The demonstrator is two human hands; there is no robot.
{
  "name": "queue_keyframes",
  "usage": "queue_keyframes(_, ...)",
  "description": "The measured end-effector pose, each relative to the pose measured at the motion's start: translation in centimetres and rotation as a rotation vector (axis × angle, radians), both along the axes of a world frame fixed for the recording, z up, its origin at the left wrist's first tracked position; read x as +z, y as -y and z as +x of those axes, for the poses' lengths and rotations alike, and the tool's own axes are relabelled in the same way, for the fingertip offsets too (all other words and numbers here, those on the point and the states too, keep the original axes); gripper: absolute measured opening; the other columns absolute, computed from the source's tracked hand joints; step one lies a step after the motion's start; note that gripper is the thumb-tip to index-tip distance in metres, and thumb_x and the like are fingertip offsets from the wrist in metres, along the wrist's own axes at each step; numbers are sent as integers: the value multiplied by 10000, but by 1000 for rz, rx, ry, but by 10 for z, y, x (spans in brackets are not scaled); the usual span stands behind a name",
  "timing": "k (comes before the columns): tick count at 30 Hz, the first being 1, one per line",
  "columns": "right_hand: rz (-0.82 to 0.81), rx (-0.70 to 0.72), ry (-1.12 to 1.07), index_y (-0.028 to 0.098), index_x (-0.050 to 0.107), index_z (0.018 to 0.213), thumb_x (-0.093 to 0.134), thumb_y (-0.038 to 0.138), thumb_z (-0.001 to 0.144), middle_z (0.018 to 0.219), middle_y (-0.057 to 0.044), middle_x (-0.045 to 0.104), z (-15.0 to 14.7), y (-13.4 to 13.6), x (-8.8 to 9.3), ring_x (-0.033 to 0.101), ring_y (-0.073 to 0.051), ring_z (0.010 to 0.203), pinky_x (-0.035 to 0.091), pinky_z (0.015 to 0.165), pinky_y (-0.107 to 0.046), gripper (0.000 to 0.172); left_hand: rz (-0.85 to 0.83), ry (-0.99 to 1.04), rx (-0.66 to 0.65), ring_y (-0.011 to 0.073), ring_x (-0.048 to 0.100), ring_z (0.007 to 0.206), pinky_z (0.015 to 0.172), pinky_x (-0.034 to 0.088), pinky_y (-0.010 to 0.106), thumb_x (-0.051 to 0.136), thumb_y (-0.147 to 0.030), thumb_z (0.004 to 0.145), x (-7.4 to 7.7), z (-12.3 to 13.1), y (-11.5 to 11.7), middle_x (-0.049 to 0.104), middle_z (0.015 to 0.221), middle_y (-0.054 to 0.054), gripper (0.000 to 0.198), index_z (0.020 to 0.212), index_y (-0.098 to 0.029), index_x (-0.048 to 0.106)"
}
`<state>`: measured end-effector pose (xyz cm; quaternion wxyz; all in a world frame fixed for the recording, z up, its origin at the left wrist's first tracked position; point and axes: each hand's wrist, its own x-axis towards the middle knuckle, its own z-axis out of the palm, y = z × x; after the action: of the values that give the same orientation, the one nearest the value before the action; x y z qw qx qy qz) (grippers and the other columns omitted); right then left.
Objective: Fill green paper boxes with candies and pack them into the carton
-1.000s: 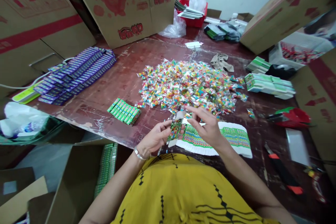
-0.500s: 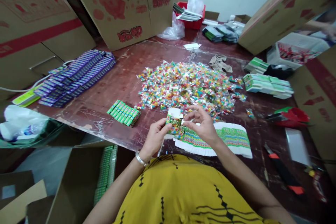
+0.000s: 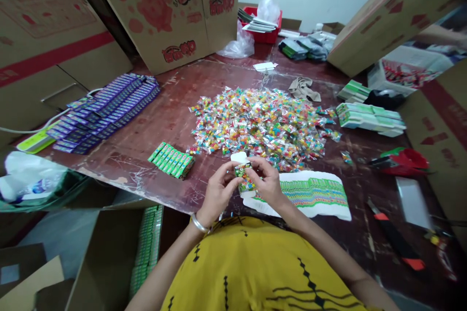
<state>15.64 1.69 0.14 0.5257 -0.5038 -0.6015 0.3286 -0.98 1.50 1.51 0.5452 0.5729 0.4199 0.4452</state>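
Digits of L hand [image 3: 218, 193] & R hand [image 3: 269, 183] are curled closed, pinching small carton [image 3: 246, 186] by opp. sides nr. table [image 3: 175, 116] edge. Carton: green w/ multicol. print; white top flap [image 3: 239, 157] stands up. Beyond: heap of candy sachets [image 3: 259, 124]. R: overlapping row of green-white cartons [image 3: 315, 193]. L: green boxes [image 3: 171, 160].

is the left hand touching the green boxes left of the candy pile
Apart: the head view shows a strip of tabletop between the left hand and the green boxes.
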Motion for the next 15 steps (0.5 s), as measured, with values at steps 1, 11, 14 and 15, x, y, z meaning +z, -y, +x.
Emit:
queue_keyframes(1, 37, 16, 42, 231, 635, 1047, 594, 282, 887, 771, 12, 557, 1, -1, 0, 482, -87, 596, 424, 573, -226, 173, -14, -6, -43, 143, 630, 809, 729, 516, 243, 635, -258, 864, 1, -2, -1, 654, 984, 41, 308, 1160, -198, 576)
queue_keyframes(11, 34, 132, -162, 216, 560, 860, 656, 277, 853, 947, -44, 639, 4, -13, 8, 635, -164, 869, 517, 760, -304, 114, -45, 97, 54, 150, 623, 914, 773, 500, 250, 655, -214, 840, 4, -2, 1, 617, 1073, 51, 341, 1138, -224, 490)
queue_keyframes(14, -21, 207, -274, 216, 554, 859, 713, 314, 808, 826, -8, 603, 3, -16, 13, 609, -145, 791, 506, 751, -292, 193, -67, 124, 62, 159, 631, 939, 793, 502, 260, 656, -199, 835, 3, -3, -1, 637, 1013, 46, 313, 1093, -216, 479)
queue_keyframes(15, -35, 241, -250, 206, 567, 814, 724, 329, 796, 798, -5, 592, 4, -17, 15, 595, -140, 773, 496, 739, -283, 200, -75, 116, 55, 159, 634, 936, 800, 504, 265, 657, -196, 832, 4, -4, -1, 639, 1011, 46, 309, 1087, -213, 483)
